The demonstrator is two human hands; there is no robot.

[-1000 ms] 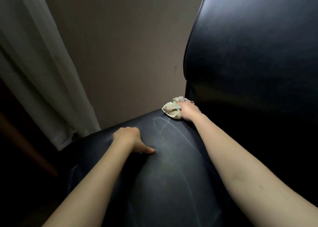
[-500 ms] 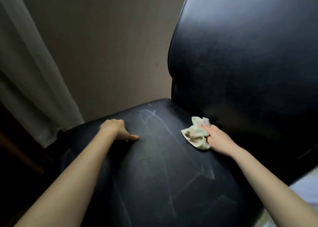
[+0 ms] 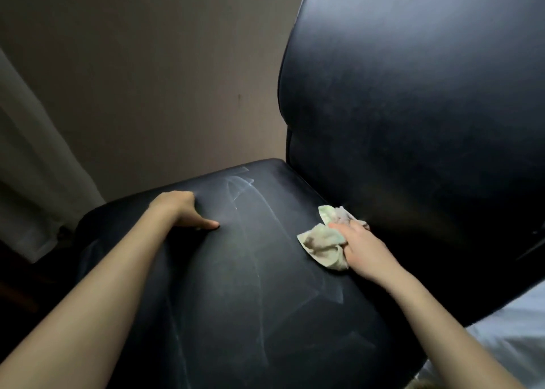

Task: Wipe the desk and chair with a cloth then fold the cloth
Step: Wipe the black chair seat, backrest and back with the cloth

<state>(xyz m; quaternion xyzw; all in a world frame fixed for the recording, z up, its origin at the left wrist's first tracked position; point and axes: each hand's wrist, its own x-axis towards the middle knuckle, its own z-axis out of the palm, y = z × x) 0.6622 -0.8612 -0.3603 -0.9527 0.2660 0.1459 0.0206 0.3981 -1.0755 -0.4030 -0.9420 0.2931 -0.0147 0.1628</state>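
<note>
A black leather chair fills the view, its seat [image 3: 236, 285] streaked with pale wipe marks and its tall backrest [image 3: 413, 108] rising at the right. My right hand [image 3: 364, 251] grips a crumpled pale green cloth [image 3: 323, 241] and presses it on the seat close to the crease under the backrest. My left hand [image 3: 181, 210] rests on the seat's far left edge, fingers curled over the edge and thumb lying on the leather.
A plain beige wall [image 3: 147, 79] stands behind the chair. A white curtain [image 3: 35, 182] hangs at the left. A light fabric surface [image 3: 507, 344] shows at the lower right, beside the chair.
My right hand has dragged the cloth from the seat's far back corner along the backrest crease toward me. The left hand has kept its place on the seat edge.
</note>
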